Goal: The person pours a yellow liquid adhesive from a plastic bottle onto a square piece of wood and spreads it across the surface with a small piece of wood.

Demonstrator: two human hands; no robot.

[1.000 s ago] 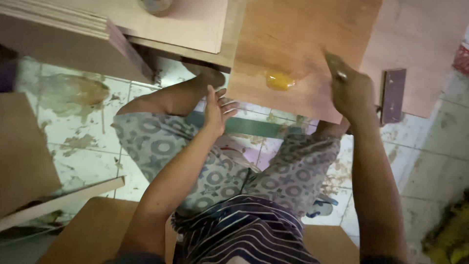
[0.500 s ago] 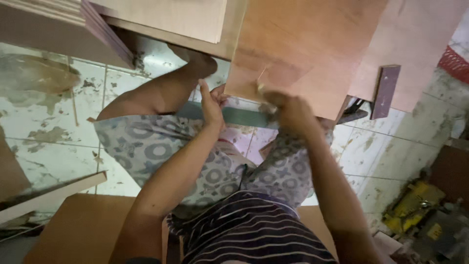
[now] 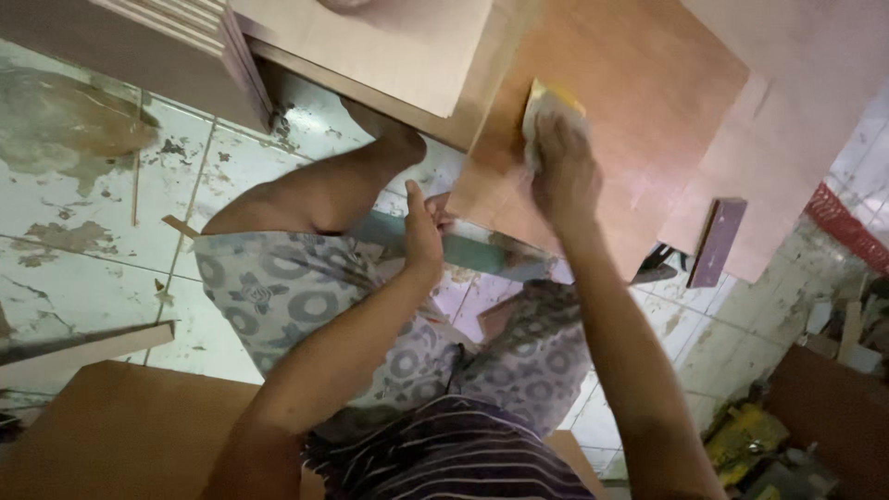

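Note:
My right hand point(image 3: 562, 171) presses a small pale spreader point(image 3: 544, 109), smeared with yellow glue, flat onto a brown plywood board point(image 3: 648, 102) in front of my knees. At the board's near left corner my left hand point(image 3: 424, 227) has its fingers curled against the edge and the thumb raised. A teal strip point(image 3: 482, 248) lies across my lap just under that edge. My bare leg point(image 3: 324, 190) reaches under the boards to the left.
A pale plywood sheet point(image 3: 398, 46) and a stack of boards point(image 3: 185, 23) lie at the upper left, a pinkish sheet point(image 3: 815, 83) at the right. A dark purple block point(image 3: 718, 243) hangs off that edge. Another brown board point(image 3: 111, 435) and a wood strip point(image 3: 83, 347) lie lower left on stained tiles.
My right hand has swept from the board's right side to its near edge and then up to the far left part, carrying the yellow glue with it. The left hand closed on the board's edge.

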